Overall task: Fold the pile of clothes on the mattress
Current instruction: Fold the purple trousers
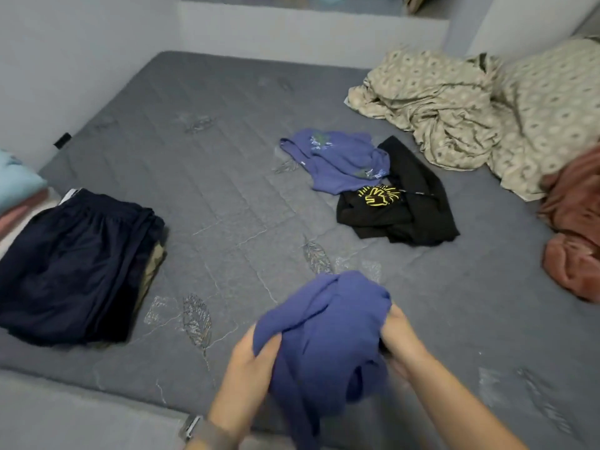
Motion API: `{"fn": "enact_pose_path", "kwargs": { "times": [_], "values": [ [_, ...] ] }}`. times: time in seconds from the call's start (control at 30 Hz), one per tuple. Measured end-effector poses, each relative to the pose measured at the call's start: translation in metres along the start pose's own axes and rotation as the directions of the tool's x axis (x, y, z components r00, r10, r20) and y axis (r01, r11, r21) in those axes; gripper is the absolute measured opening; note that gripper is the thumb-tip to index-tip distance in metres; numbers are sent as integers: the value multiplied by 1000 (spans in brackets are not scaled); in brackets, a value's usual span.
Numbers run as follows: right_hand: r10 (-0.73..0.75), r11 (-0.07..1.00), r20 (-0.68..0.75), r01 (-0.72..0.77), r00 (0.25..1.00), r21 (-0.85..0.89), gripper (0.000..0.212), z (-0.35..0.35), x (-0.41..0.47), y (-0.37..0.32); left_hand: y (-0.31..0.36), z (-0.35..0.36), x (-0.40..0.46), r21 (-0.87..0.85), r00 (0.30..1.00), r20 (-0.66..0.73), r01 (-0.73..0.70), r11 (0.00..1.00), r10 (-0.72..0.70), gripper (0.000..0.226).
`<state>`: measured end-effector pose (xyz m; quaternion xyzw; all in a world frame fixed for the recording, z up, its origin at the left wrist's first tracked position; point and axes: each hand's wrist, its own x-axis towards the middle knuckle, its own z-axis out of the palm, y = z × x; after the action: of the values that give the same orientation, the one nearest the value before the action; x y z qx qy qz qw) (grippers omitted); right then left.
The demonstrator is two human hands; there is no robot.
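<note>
A bunched blue-purple garment (324, 336) hangs in front of me above the grey mattress (211, 190). My left hand (256, 362) grips its left edge, and my right hand (399, 336) grips its right side, partly hidden by the cloth. Farther back on the mattress lie a second blue-purple top with a pale print (337, 160) and a crumpled black garment with a yellow print (396, 206), touching each other. A folded navy garment (74, 264) lies at the left on top of a camouflage-patterned piece (152, 271).
A rumpled beige patterned sheet (454, 112) is heaped at the back right, with a reddish-brown cloth (574, 235) beside it at the right edge. Light-blue and pink folded fabric (16, 193) sits at the far left. Walls border the mattress at the left and back.
</note>
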<state>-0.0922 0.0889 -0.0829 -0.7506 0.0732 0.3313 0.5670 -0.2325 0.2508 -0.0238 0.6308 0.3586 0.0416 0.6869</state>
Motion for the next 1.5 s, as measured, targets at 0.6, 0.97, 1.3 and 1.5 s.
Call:
{"fn": "enact_pose_path", "kwargs": {
  "times": [0.6, 0.97, 1.3, 1.5],
  "values": [
    [-369, 896, -776, -27, 512, -444, 37, -360, 104, 149, -158, 225, 137, -153, 489, -835, 237, 959, -254, 46],
    [-421, 518, -438, -186, 794, -835, 72, -354, 109, 311, -290, 310, 98, 940, 913, 85, -206, 272, 399, 59],
    [-663, 485, -453, -118, 596, -866, 59, -355, 125, 337, -317, 311, 106, 953, 756, 52, -232, 194, 652, 49],
    [-695, 498, -471, -109, 543, -860, 58, -355, 125, 333, -310, 313, 105, 937, 795, -24, -194, 292, 607, 55]
  ]
}}
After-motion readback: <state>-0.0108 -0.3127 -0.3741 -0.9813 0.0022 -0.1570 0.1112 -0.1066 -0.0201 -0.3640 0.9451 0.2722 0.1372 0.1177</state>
